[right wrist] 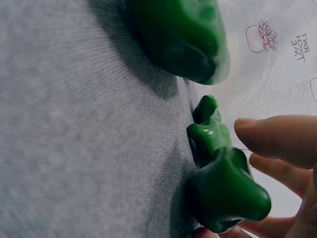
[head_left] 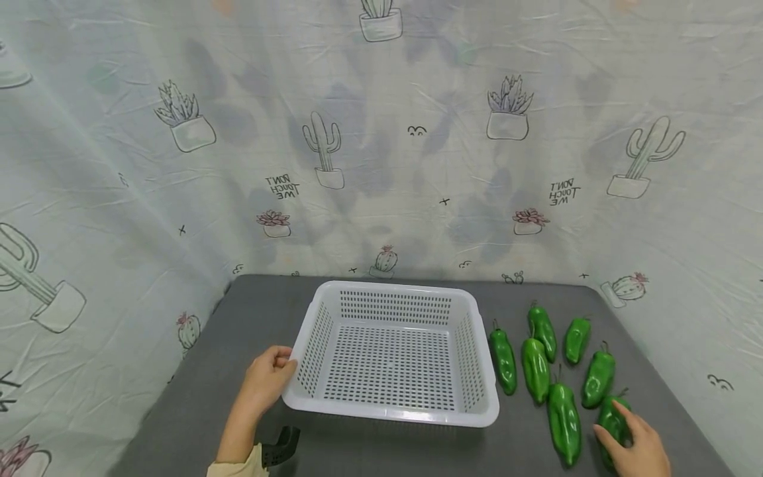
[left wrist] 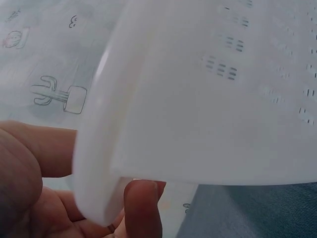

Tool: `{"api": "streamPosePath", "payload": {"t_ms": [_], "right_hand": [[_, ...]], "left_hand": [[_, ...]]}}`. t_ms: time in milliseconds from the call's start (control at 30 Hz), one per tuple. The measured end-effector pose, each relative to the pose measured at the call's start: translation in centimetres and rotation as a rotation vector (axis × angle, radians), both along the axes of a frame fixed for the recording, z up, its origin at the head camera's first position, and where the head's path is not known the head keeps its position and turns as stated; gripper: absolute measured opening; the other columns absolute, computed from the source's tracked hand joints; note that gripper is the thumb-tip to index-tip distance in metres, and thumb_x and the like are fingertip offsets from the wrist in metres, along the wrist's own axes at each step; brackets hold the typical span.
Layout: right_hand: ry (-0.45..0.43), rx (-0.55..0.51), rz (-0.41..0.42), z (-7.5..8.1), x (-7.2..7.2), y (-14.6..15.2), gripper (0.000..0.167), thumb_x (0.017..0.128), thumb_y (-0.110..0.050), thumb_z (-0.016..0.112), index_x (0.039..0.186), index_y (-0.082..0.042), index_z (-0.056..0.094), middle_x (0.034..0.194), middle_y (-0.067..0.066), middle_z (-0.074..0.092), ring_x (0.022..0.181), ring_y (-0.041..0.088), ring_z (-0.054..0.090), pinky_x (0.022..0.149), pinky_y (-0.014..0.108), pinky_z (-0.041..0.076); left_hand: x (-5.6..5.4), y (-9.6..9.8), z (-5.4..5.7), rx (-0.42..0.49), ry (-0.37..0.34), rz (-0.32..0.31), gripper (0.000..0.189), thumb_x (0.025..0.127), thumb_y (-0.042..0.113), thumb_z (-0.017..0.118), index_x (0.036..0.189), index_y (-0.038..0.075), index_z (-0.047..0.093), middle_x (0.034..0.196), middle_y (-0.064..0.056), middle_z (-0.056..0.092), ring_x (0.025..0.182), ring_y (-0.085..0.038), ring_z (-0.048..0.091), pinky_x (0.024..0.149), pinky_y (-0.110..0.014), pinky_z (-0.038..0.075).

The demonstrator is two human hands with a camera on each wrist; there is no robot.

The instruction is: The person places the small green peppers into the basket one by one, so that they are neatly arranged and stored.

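My left hand [head_left: 271, 374] grips the white perforated plastic basket [head_left: 390, 419] at its left rim. In the left wrist view the thumb and fingers [left wrist: 142, 208] wrap that rim [left wrist: 96, 148] near a corner. At the lower right, my right hand [head_left: 640, 444] spreads over a green pepper [head_left: 614, 419], partly hiding it. In the right wrist view the thumb [right wrist: 277, 136] stands off this pepper [right wrist: 228, 193], with the other fingers along its far side. Inside the basket only the slotted floor shows.
Several more green peppers lie right of the basket, among them a long one [head_left: 563, 424] beside the right hand and one [head_left: 503, 361] close to the basket's right side. The dark grey tabletop [head_left: 208, 371] meets a cactus-printed cloth [head_left: 381, 159] at the back and sides.
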State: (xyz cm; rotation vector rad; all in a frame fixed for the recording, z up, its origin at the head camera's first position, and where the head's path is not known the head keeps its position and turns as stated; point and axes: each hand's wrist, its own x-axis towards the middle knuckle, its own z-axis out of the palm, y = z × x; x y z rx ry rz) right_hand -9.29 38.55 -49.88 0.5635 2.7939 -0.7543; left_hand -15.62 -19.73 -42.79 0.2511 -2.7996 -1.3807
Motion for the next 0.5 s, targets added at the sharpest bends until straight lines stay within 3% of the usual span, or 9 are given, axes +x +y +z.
{"api": "streamPosePath", "payload": {"t_ms": [200, 500], "right_hand": [[-0.017, -0.020, 0.005, -0.4, -0.1, 0.5, 0.082, 0.093, -0.055, 0.045, 0.139, 0.011, 0.029, 0.133, 0.043, 0.032, 0.108, 0.058, 0.046, 0.075, 0.054, 0.046], [-0.097, -0.045, 0.037, -0.9, -0.5, 1.3, 0.093, 0.089, -0.068, 0.041, 0.141, 0.008, 0.027, 0.133, 0.043, 0.034, 0.106, 0.060, 0.046, 0.072, 0.052, 0.046]], "left_hand": [[0.1, 0.1, 0.0, 0.010, -0.008, -0.001, 0.034, 0.091, 0.011, 0.056, 0.117, -0.011, 0.054, 0.091, -0.016, 0.064, 0.078, -0.020, 0.061, 0.063, -0.031, 0.046], [0.3, 0.0, -0.1, 0.024, -0.013, -0.006, 0.033, 0.092, 0.011, 0.056, 0.117, -0.010, 0.053, 0.091, -0.015, 0.064, 0.077, -0.019, 0.061, 0.064, -0.031, 0.046]]}}
